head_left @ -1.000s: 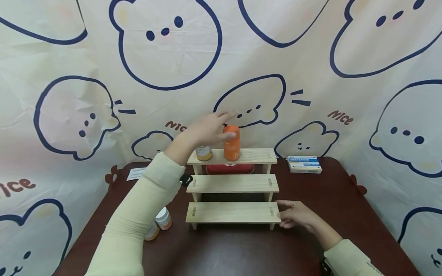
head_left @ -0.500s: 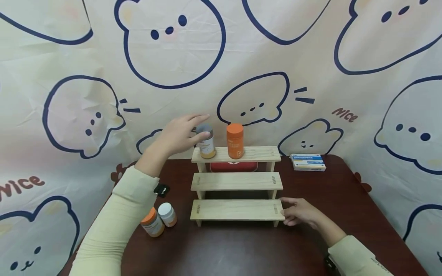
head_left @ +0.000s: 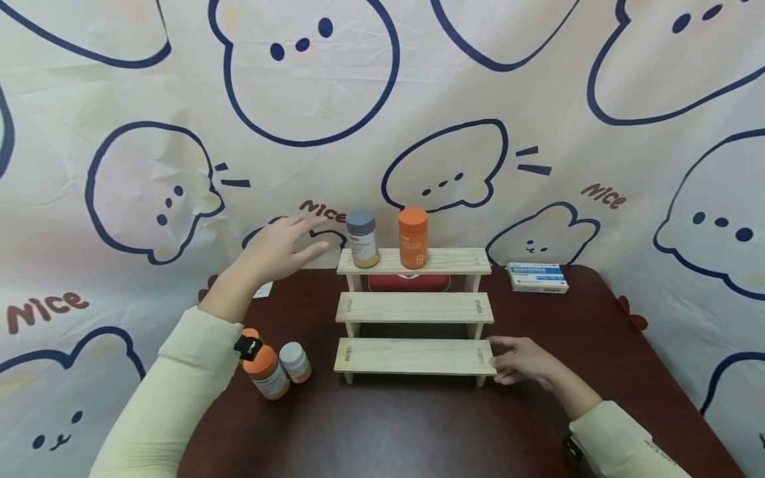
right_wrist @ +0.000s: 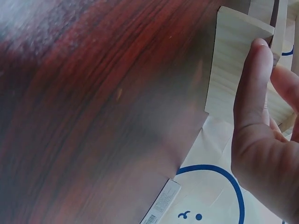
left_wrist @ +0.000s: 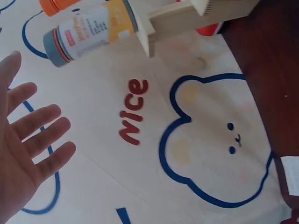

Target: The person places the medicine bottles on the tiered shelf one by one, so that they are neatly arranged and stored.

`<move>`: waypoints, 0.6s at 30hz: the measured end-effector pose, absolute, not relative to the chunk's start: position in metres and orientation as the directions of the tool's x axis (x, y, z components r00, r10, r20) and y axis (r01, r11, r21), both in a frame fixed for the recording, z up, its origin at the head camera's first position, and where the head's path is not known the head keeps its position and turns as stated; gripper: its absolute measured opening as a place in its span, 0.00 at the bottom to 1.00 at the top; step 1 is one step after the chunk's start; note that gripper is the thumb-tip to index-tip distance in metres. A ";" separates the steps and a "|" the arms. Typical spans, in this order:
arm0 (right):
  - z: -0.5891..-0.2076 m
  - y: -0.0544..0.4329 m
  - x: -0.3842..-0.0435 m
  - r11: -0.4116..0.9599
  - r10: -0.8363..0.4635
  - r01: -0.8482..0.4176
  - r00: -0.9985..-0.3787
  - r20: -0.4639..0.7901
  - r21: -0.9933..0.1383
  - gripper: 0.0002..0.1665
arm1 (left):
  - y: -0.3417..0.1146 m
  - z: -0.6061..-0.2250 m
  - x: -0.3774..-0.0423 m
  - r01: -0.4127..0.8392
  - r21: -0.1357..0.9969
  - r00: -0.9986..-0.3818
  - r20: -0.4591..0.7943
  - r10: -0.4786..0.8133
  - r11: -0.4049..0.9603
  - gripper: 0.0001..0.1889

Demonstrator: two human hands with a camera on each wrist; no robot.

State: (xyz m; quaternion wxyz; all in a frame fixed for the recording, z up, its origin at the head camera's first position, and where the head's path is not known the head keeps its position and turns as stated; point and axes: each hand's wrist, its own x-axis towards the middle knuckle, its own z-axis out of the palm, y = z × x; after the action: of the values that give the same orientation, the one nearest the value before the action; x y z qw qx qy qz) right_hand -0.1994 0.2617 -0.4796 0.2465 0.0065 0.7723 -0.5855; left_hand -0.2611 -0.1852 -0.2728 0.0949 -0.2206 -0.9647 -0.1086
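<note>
Two bottles stand upright on the top step of the wooden three-step stand (head_left: 415,307), near the middle of the frame. The gray-capped bottle (head_left: 363,247) is on the left, and the orange bottle (head_left: 413,242) is just beside it. They do not touch, maybe so that neither gets bumped. The stand goes up like stairs, which probably lets things at the back show over things in front.

The left hand (head_left: 271,251) is left of the gray-capped bottle, with its fingers spread wide. It holds nothing, and I can see a gap between it and the bottle. The right hand (head_left: 518,360), right of the middle and lower down, pinches the right end of the lowest step. I think that is so the stand will not slide.

At the lower left, the white-capped bottle (head_left: 295,362) stands close to the orange-capped bottle (head_left: 271,380), both near the left arm, perhaps to be easy to reach. Another orange cap (head_left: 250,333) peeks out behind the black wristband (head_left: 248,347); I cannot tell what is under it.

On the right, the blue and white box (head_left: 538,277) lies flat on the dark red table (head_left: 418,431), so it should not tip.
</note>
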 end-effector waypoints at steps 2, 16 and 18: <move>-0.479 0.261 -0.200 0.323 -0.278 0.295 -0.879 -0.388 -0.899 0.42 | -0.191 -0.280 -0.261 0.445 0.172 -0.886 0.229 0.404 0.879 0.32; -0.476 0.259 -0.200 0.329 -0.260 0.306 -0.880 -0.398 -0.893 0.41 | -0.252 -0.364 -0.235 0.329 0.320 -0.944 0.108 0.311 0.889 0.33; -0.476 0.260 -0.201 0.333 -0.255 0.309 -0.880 -0.400 -0.891 0.41 | -0.259 -0.371 -0.226 0.316 0.323 -0.949 0.092 0.302 0.892 0.32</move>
State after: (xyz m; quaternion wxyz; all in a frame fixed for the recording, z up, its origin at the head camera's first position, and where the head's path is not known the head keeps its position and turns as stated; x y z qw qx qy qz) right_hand -0.2010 0.2601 -0.4761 0.2442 0.0173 0.7790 -0.5772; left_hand -0.2255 -0.2593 -0.3713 0.0197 -0.1588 -0.9725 -0.1693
